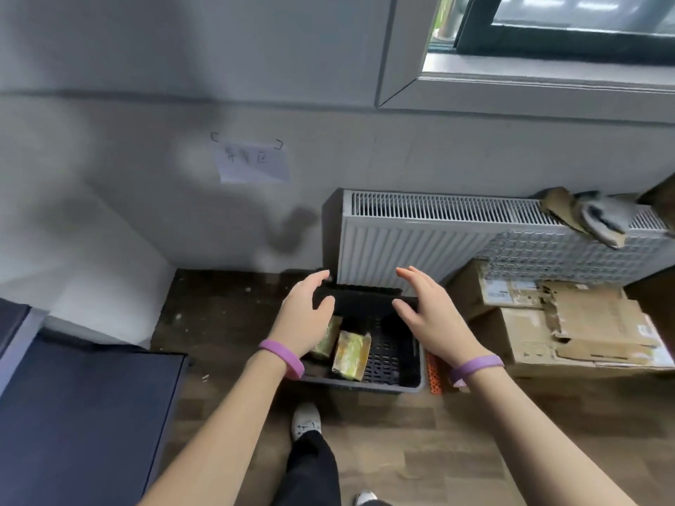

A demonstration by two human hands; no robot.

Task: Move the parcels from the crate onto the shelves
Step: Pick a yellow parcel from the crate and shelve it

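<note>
Gripping a flat, matte black parcel (365, 303) at its two ends: left hand (307, 315) and right hand (427, 315), each with the thumb in front and loosely spread fingers behind; outlines blurred. The parcel sits over the far end of a dark grey plastic crate (365, 387) with a lattice bottom, on wood-grain floor (401, 451). A crinkled yellow-green film packet (352, 354) lies inside; a second packet (326, 339) beside it is partly hidden by the left hand. Ribbed white radiator (401, 242) stands behind, with torn cardboard boxes (566, 330) to the right.
</note>
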